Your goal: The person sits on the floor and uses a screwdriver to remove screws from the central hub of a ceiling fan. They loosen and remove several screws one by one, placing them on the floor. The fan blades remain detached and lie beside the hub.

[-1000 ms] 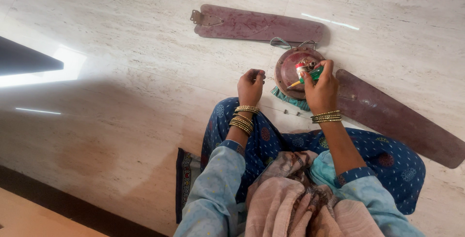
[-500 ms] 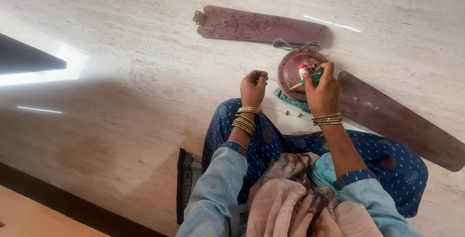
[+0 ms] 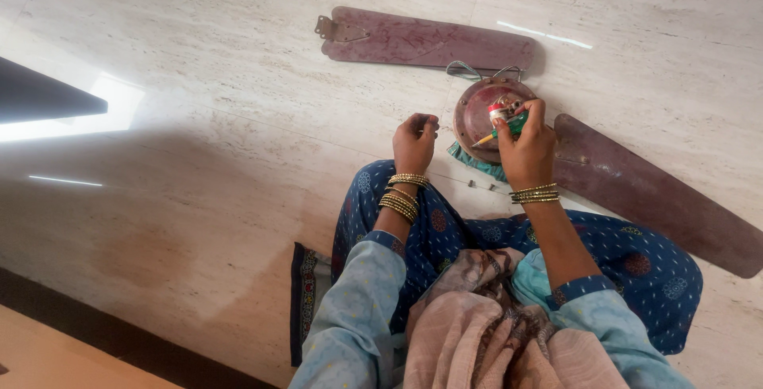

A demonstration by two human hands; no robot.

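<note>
Motor hub point(image 3: 477, 107): round, maroon, lying flat on the floor, directly under and just beyond the right hand's fingers point(image 3: 531, 116); its far rim carries a loop of wire point(image 3: 469, 69), and a teal cloth point(image 3: 475, 162) shows beneath its near edge, apparently as padding.

Head view, single entry:

- Right hand point(image 3: 528, 150): fingers closed around a green tool point(image 3: 509, 127) with a yellow tip, probably a screwdriver, held low and angled over the hub's centre, where a small red-and-white part point(image 3: 497, 110) sits just at the fingertips. The grip looks suited to working at that centre.
- Left hand point(image 3: 413, 144): curled shut, fingertips pinched together, hovering just left of the hub and clear of it. Whether something small is held between them cannot be told.
- Blade point(image 3: 425, 39): maroon, flat on the floor beyond both hands, metal bracket at its left end, right end near the hub's far rim.
- Second blade point(image 3: 660, 198): to the right of the right-hand fingers, running away toward the right edge, inner end near the hub.
- Small metal bits point(image 3: 477, 185): on the floor, nearer than the fingers, between the two wrists; likely screws, too small to confirm.
- Floor point(image 3: 199, 79): pale stone tile; the person sits on it cross-legged, hub within easy reach.
</note>
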